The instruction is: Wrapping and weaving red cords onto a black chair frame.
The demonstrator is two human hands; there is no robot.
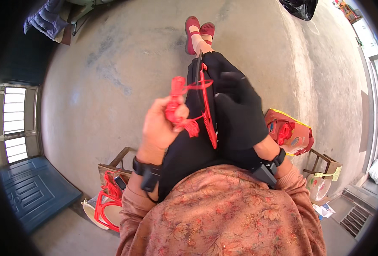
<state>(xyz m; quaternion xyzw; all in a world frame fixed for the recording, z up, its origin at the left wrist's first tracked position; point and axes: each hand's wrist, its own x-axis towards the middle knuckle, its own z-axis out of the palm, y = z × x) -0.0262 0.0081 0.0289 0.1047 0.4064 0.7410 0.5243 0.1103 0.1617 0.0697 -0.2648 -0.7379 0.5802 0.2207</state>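
Note:
My bare left hand (pixel 160 123) is closed round a bundle of red cord (pixel 177 100), with looped ends hanging out below the fingers. Strands run from the bundle to a narrow red and black piece (pixel 208 115), seen almost edge-on. This piece stands upright over my lap, its red side wrapped or edged with cord. In a black glove, my right hand (pixel 239 106) is just right of it. Its thumb and fingers look apart, with nothing seen between them, though they are slightly blurred against my black trousers.
At my left, a wooden stool (pixel 127 158) bears red cord (pixel 110 185) and a phone (pixel 120 182), near a red frame (pixel 101 215). At right are a red bag (pixel 302 138) holding red cord and another wooden stool (pixel 332 164). A black plastic bag (pixel 300 8) lies farther off.

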